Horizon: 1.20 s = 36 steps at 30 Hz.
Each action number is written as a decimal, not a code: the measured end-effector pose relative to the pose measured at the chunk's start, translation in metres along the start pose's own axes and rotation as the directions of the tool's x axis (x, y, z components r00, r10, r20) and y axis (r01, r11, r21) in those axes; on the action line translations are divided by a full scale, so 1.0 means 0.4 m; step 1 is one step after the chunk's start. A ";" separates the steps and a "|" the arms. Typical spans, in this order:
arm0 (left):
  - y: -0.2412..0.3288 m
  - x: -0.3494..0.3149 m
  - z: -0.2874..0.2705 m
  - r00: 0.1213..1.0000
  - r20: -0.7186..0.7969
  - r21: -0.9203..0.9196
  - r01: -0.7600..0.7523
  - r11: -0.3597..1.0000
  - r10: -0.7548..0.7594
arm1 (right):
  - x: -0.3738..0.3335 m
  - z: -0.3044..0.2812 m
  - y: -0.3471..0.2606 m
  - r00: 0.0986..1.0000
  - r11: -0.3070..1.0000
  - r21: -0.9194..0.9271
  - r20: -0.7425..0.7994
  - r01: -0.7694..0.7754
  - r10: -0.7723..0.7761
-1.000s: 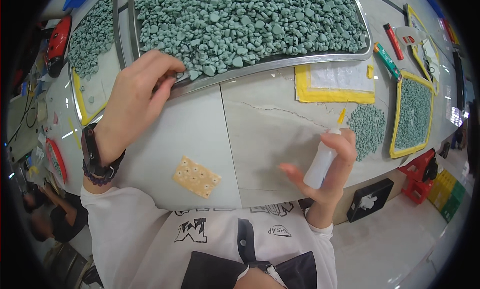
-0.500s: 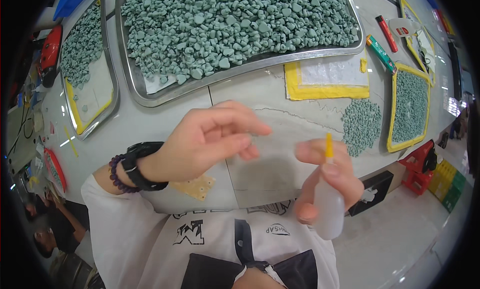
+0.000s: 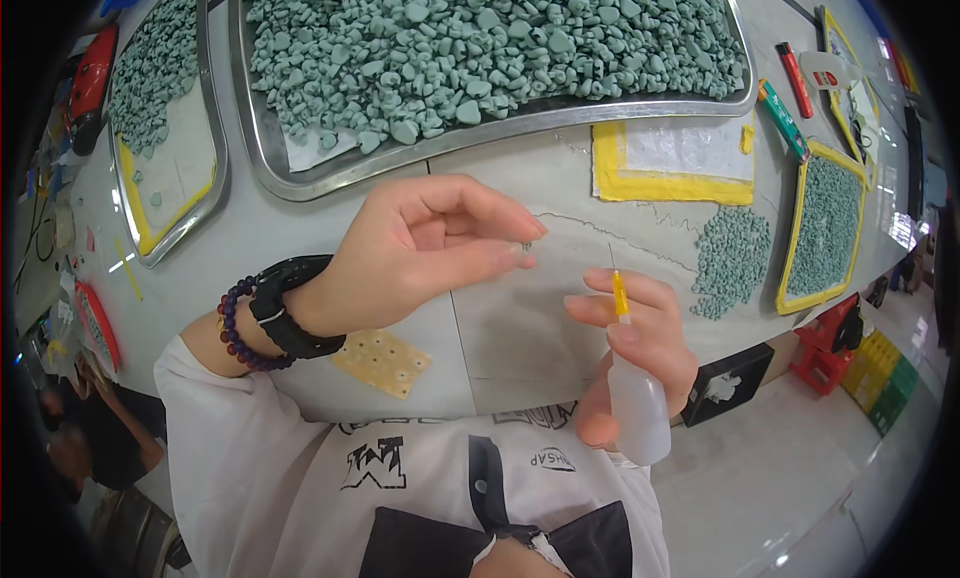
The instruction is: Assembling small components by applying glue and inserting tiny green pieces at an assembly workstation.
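My left hand (image 3: 430, 240), with a black watch and a beaded bracelet at the wrist, pinches a tiny green piece (image 3: 527, 246) between thumb and fingertips. Most of that piece is hidden by the fingers. To its right, my right hand (image 3: 645, 328) grips a translucent white squeeze bottle (image 3: 640, 408), held upright with a yellow nozzle and a thin needle on top. The needle's tip stands apart from the green piece. Beyond both hands, a large metal tray (image 3: 480, 141) is heaped with green pieces in mixed shapes.
A yellow-edged board (image 3: 670, 189) lies behind my right hand. Small green pieces form a pile (image 3: 732, 258) beside a yellow-rimmed tray (image 3: 785, 278). A second metal tray (image 3: 218, 168) is at left. A patterned yellow sheet (image 3: 385, 365) sits below my left wrist; knives (image 3: 783, 120) lie far right.
My right hand with the bottle has shifted slightly left, and the needle now shows. My left thumb and fingertips have come closer together, with the small green piece now visible between them.
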<state>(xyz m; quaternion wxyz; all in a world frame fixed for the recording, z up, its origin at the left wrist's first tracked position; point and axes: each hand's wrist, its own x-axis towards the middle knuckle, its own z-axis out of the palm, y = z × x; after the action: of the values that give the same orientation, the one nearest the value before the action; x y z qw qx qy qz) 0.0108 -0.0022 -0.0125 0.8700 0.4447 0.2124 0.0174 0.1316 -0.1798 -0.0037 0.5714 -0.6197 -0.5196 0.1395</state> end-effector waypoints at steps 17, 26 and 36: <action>0.004 -0.011 0.009 1.000 0.026 0.106 0.011 0.994 -0.014 | 0.003 0.006 0.003 0.990 0.989 0.125 0.125 -0.083 0.067; 0.000 -0.010 0.007 0.998 0.050 0.150 -0.047 0.988 0.040 | 0.012 0.014 0.001 0.987 0.993 0.097 0.147 -0.073 0.058; -0.001 -0.010 0.007 0.997 0.063 0.169 -0.063 0.984 0.053 | 0.011 0.019 -0.002 0.985 0.990 0.083 0.140 -0.112 0.100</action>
<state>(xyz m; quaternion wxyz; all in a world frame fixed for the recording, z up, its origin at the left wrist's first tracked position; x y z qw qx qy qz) 0.0081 -0.0054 -0.0101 0.8336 0.5240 0.1747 0.0115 0.1273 -0.1721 -0.0035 0.5540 -0.6091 -0.5165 0.2350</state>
